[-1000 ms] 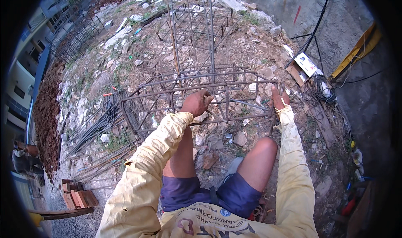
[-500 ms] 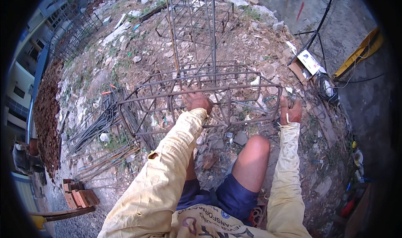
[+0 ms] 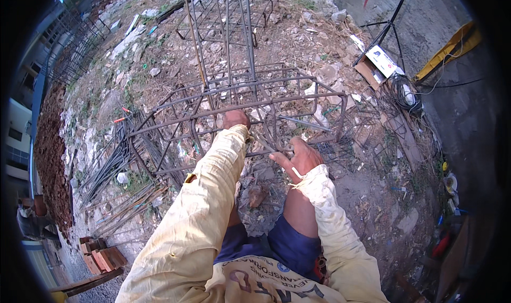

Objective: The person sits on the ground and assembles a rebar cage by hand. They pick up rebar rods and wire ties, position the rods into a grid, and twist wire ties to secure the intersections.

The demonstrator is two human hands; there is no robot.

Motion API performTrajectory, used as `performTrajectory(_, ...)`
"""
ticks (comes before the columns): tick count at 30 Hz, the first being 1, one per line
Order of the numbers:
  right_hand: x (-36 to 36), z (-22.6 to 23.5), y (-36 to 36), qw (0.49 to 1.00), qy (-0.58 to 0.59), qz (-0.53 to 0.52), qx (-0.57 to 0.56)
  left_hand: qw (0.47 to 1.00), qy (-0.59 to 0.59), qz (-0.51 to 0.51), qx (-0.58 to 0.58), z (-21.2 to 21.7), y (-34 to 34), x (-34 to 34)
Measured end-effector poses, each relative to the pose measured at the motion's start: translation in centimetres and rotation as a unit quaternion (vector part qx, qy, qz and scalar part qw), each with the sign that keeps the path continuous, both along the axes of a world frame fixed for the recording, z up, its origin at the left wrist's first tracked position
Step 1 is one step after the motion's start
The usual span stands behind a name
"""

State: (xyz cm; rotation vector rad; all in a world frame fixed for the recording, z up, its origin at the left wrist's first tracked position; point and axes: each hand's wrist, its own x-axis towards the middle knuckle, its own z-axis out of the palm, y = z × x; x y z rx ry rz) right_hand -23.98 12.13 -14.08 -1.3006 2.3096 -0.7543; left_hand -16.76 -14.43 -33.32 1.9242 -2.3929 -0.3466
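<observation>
In front of me lies a rusty rebar cage [image 3: 213, 113], a long frame of steel bars with bent ties, tilted on the rubble. My left hand [image 3: 236, 119] is curled at the middle of the cage, just under its upper bar. The fingers point away from me, so what they close on is hidden. Beside the cage's lower bar, over my right knee, my right hand [image 3: 302, 156] has its thumb spread from the fingers, and nothing shows in it. Upright steel rods [image 3: 228, 42] rise behind the cage's far side.
Another rebar frame [image 3: 226, 15] lies farther off. Loose steel rods [image 3: 109, 167] are heaped at the left, with red bricks [image 3: 104, 258] nearer me. At the right are an open cardboard box [image 3: 367, 73], coiled cable [image 3: 403, 92] and a black stand [image 3: 384, 32].
My right hand has left the cage's right end and moved left toward its middle. My left hand has drawn slightly nearer, its fingers now curled. The view has shifted a little.
</observation>
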Motion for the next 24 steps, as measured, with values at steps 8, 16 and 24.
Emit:
performTrajectory(8,2.3,-0.5,-2.3,0.999,0.032,-0.007,0.032,0.989,0.003,-0.096,0.117,-4.1,-2.2,-0.4)
performTrajectory(16,2.3,-0.7,-2.4,0.999,0.029,0.023,0.023,0.970,-0.022,-0.169,0.173,-2.8,-2.8,0.0)
performTrajectory(24,2.4,-0.6,-2.6,0.999,0.033,-0.018,0.032,0.965,-0.031,-0.166,0.200,0.3,-0.9,-0.3)
